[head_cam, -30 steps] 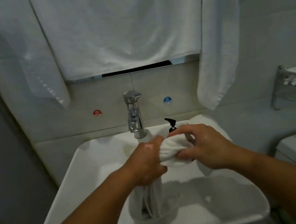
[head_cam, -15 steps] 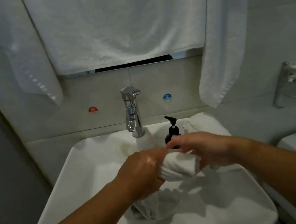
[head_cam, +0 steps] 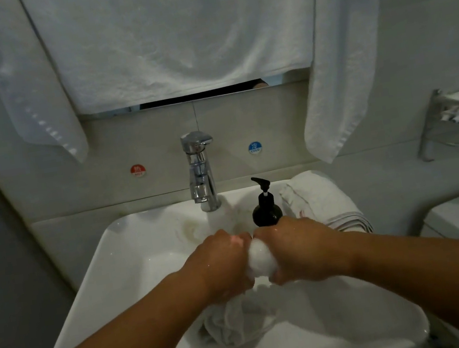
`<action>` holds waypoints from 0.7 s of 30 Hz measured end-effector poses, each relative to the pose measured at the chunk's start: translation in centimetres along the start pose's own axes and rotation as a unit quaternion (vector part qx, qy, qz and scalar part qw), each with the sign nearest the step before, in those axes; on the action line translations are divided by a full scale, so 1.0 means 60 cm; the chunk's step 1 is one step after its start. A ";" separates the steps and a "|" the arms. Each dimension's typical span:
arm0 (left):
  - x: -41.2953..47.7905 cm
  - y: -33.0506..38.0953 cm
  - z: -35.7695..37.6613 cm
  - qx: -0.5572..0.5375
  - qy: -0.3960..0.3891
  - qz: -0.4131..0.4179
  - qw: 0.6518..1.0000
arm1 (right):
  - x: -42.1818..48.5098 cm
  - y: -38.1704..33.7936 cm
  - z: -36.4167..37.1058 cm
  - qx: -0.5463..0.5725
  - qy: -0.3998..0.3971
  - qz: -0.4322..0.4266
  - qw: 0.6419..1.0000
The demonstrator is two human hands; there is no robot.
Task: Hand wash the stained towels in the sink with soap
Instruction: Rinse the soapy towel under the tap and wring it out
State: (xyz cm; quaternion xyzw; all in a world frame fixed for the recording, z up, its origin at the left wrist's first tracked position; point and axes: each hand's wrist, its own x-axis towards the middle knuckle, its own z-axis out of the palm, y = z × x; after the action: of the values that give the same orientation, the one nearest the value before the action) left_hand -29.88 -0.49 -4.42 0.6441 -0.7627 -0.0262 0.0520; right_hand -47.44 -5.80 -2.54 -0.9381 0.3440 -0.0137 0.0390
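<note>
Towel (head_cam: 261, 259) gripped by left hand (head_cam: 221, 262), right hand (head_cam: 303, 249) (mid-sink (head_cam: 132, 249)).

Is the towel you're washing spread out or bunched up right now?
Bunched up. The left hand and right hand grip the towel as a tight wad between them; its rest hangs crumpled into the sink.

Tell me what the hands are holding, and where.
The left hand and right hand grip the white towel at its bunched top; the rest hangs below.
</note>
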 end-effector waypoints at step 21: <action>-0.003 0.017 0.000 -0.125 0.042 -0.028 0.991 | -0.013 0.039 0.006 0.115 0.083 -0.052 0.989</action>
State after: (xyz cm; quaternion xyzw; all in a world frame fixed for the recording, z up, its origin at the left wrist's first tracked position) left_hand -30.87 -0.12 -4.33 0.6541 -0.7323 -0.0963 0.1632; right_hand -49.49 -7.06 -3.08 -0.9396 0.2928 -0.1334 0.1169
